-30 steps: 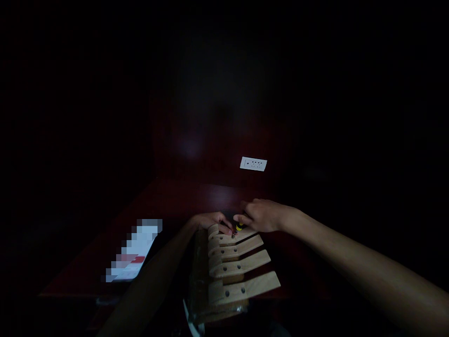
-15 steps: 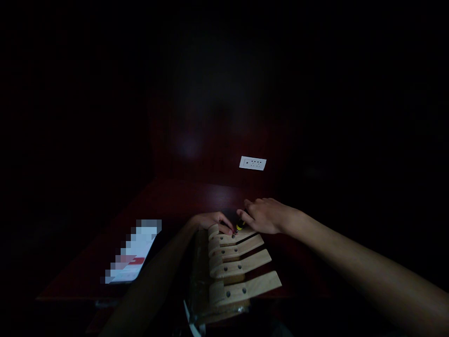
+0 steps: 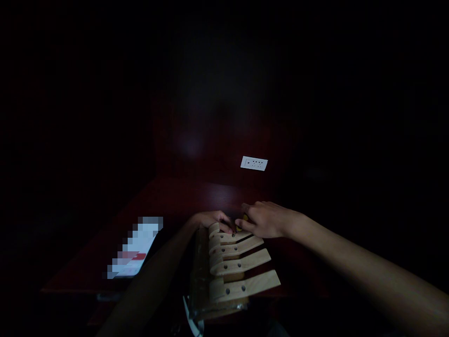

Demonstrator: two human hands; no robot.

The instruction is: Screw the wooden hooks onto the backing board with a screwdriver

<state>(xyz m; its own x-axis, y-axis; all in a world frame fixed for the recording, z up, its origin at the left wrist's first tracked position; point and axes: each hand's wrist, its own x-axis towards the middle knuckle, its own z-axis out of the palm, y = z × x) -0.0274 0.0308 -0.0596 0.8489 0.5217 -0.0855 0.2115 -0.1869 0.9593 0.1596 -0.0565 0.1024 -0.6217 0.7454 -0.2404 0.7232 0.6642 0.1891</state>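
Observation:
A wooden piece (image 3: 245,290) with several pale slats, each bearing dark round screws, lies at the lower middle. My left hand (image 3: 214,221) rests at its far end, fingers bent around a small dark spot by the farthest slat; what they pinch is too small to make out. Just to the right, my right hand (image 3: 264,220) is closed around a yellow and black tool (image 3: 240,228), mostly covered by the fingers. The tool's tip is near my left fingertips, over the far slat.
A lit phone (image 3: 138,248) lies on the dark red table (image 3: 157,196) to the left of my left forearm. Beyond the hands, a white socket plate (image 3: 254,163) is on the dark back panel. A pale strip (image 3: 191,318) hangs at the near end of the wooden piece.
My right hand has shifted slightly down and turned, and its fingers now cover more of the tool. My left hand stays by the far slat.

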